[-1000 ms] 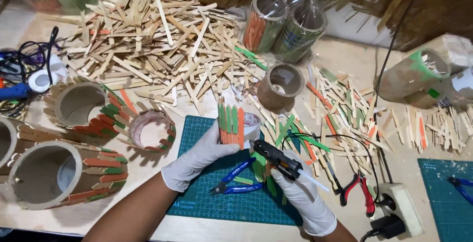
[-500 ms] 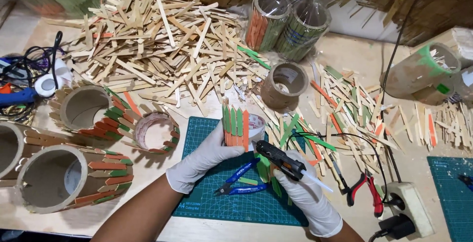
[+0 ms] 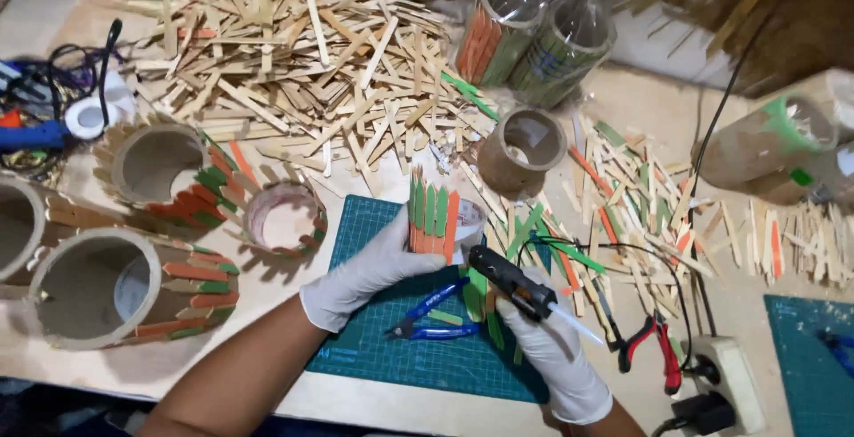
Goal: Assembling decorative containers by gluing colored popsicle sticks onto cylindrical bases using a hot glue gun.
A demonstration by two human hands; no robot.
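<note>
Left hand (image 3: 374, 268) gripping stick-clad tube (image 3: 440, 219), right hand (image 3: 551, 348) clasping glue gun (image 3: 516, 286), empty cardboard tube (image 3: 520, 148) behind

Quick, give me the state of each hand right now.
Left hand: closed around a small roll clad in green and orange wooden sticks.
Right hand: closed on a black glue gun.
</note>
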